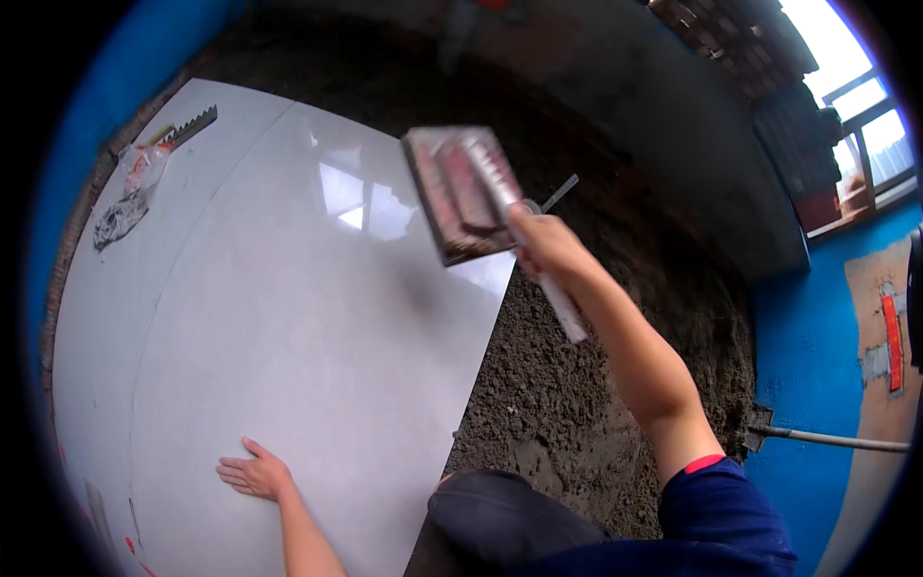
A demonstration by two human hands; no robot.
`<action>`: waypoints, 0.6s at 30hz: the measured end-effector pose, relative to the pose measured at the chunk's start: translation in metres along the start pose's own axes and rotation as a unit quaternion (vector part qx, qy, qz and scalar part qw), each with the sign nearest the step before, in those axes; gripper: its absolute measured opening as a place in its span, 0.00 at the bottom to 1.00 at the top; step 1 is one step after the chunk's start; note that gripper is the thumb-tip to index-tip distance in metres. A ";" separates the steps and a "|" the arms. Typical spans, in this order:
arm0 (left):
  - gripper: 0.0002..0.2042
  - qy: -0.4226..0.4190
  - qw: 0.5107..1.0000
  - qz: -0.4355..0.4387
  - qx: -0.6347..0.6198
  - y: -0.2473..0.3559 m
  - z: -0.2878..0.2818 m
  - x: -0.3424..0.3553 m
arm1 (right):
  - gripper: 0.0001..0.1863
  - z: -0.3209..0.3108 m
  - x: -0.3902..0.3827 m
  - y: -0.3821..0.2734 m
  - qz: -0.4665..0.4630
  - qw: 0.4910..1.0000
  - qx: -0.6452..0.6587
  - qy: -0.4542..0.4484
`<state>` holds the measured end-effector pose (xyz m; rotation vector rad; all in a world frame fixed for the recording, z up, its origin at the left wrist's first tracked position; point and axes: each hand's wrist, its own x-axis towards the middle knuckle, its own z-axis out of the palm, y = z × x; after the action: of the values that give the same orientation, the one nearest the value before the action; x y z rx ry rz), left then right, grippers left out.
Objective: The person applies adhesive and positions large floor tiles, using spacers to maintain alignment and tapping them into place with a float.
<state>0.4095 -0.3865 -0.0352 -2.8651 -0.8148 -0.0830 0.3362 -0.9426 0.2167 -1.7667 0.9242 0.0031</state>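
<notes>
My right hand [548, 245] is raised over the far right edge of a large glossy white floor tile [288, 317]. It grips the pale stick handle of a blurred, mallet-like tool with a broad rectangular block head [460, 192], worn reddish on top. The head hangs above the tile, its dim shadow on the surface below. My left hand [255, 471] lies flat on the tile near me, fingers stretched out and nothing in them. Just behind my right hand, a thin pale strip with markings [561, 193] shows in part.
Rough grey mortar [538, 385] spreads right of the tile edge, beside my knee [510, 510]. A toothed trowel [192, 127], a plastic bag [146, 168] and crumpled grey material [120, 219] lie at the far left. A long-handled tool [827, 438] leans near the blue wall [798, 356].
</notes>
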 end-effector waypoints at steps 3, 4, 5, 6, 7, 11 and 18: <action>0.44 0.020 1.000 0.005 -0.011 -0.006 0.010 0.000 | 0.28 -0.024 -0.058 0.017 -0.191 0.973 0.044 0.125; 0.44 0.014 1.000 0.003 -0.006 -0.007 0.012 0.000 | 0.29 -0.009 -0.065 0.034 -0.178 0.966 0.021 0.184; 0.44 0.015 1.000 0.003 -0.011 -0.007 0.013 0.000 | 0.29 0.009 -0.064 0.053 -0.213 0.944 0.001 0.250; 0.44 0.010 1.000 0.002 -0.008 -0.008 0.013 0.000 | 0.30 0.034 -0.055 0.071 -0.162 0.953 -0.070 0.248; 0.44 0.024 0.999 0.008 -0.021 -0.007 0.012 -0.001 | 0.31 0.062 -0.040 0.085 -0.126 0.938 -0.142 0.290; 0.44 -0.020 0.999 0.004 0.029 0.000 0.000 0.001 | 0.32 0.109 0.046 0.070 0.105 0.980 -0.128 0.110; 0.44 -0.029 0.999 0.006 0.041 -0.004 0.001 0.001 | 0.32 -0.014 -0.027 0.001 -0.117 0.978 -0.111 0.128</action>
<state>0.4081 -0.3828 -0.0352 -2.8062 -0.7923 0.0350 0.3112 -0.9387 0.2329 -2.1124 0.9187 -0.2897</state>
